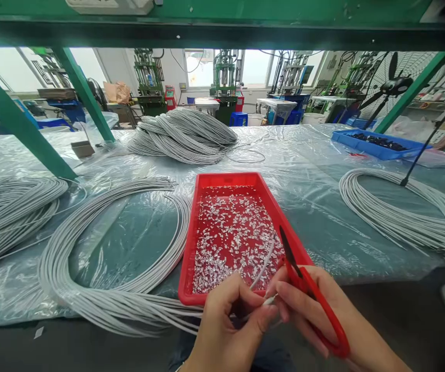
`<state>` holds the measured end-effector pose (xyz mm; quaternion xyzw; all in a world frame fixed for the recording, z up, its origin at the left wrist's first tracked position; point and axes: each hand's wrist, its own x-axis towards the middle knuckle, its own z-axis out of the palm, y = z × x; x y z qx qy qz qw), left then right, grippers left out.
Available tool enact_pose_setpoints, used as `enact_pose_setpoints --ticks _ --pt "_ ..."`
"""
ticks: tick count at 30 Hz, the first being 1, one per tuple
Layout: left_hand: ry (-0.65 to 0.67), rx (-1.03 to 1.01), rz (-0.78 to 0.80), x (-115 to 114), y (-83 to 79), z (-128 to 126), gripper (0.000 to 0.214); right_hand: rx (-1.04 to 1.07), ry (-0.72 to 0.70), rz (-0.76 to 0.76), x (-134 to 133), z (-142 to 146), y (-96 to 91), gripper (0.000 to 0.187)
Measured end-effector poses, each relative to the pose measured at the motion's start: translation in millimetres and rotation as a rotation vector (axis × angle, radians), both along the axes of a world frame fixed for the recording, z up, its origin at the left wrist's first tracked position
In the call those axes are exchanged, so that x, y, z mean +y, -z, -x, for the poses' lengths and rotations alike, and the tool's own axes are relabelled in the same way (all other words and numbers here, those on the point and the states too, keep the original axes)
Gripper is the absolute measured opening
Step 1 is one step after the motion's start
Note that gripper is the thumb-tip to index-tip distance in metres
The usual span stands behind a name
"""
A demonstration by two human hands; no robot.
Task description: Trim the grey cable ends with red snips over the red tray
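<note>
My left hand (226,320) is closed in a pinch on the end of a thin grey cable (261,271) at the near edge of a red tray (191,243). My right hand (315,310) holds red-handled snips (315,297), blades pointing up over the tray's near right corner, and its fingertips pinch the same cable end. The tray bottom is strewn with small silvery cut scraps (232,232). The cable leads down to a large coil of grey cables (109,268) lying left of the tray.
More grey cable bundles lie at far left (9,212), at the back centre (183,134) and at right (404,217) on the plastic-covered bench. A blue tray (377,143) with dark parts sits back right. Green frame struts (20,124) cross on the left; machines stand behind.
</note>
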<state>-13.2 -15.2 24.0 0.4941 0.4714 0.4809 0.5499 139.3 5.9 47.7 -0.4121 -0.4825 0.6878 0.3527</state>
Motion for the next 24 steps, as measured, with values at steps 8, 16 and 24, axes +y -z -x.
enact_pose_setpoints --ticks 8,16,24 --pt "0.046 -0.064 -0.017 -6 3.2 5 0.029 0.31 -0.086 0.097 -3 2 21.0 0.034" --pt "0.477 -0.589 0.23 2 24.8 7 0.04 0.287 -0.123 -0.043 -6 -1 29.8 0.031" --pt "0.524 -0.644 0.249 6 37.3 8 0.039 0.323 0.071 -0.218 -7 17 32.5 0.023"
